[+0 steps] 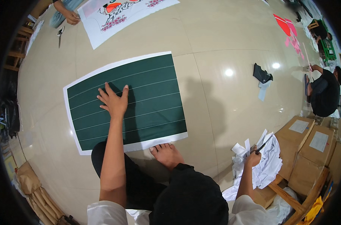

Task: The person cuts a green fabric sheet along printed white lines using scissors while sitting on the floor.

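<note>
My left hand (pixel 113 98) lies with fingers spread on a dark green sheet (pixel 148 112) that has thin pale lines across it and a white border. My right hand (pixel 253 157) grips black-handled scissors (pixel 264 143) over a loose heap of white paper scraps (pixel 269 176) at the lower right. My bare foot (pixel 166 153) is beside the sheet's lower edge, next to my dark-clothed legs.
Above lies a printed white sheet (pixel 133 22), with a co-worker's hand (pixel 71 17) and other scissors (pixel 59 37) beside it. Cardboard boxes (pixel 290 142) and a wooden frame stand at right. Other people (pixel 322 93) sit farther right, near pink and dark scraps (pixel 262 73).
</note>
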Demonstrator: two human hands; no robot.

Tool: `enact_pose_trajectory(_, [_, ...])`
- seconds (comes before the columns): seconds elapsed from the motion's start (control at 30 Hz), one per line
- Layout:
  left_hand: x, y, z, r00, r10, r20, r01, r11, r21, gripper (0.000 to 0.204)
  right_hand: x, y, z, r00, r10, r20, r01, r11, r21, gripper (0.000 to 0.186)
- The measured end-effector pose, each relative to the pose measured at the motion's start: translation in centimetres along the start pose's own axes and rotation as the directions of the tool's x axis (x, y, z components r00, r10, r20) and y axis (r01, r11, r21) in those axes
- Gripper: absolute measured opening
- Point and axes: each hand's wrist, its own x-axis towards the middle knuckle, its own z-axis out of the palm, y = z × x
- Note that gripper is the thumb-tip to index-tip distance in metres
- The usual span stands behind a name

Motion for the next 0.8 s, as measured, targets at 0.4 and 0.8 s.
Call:
enact_pose_trajectory(0.4, [1.0, 2.1, 1.1, 0.995, 0.077, 0.063, -0.085, 0.985, 0.153, 0.107, -12.6, -16.1, 0.7, 0.833, -0.517, 0.200, 0.211, 0.630, 0.747, 0.019])
enact_pose_trajectory(0.8, [-0.7, 5.2, 4.6, 0.968, 0.252, 0.023, -0.251, 0.947, 0.199, 0.100, -23.7, -32.3, -0.1, 0.462, -0.876, 0.139, 0.438, 0.361, 0.823, 0.036])
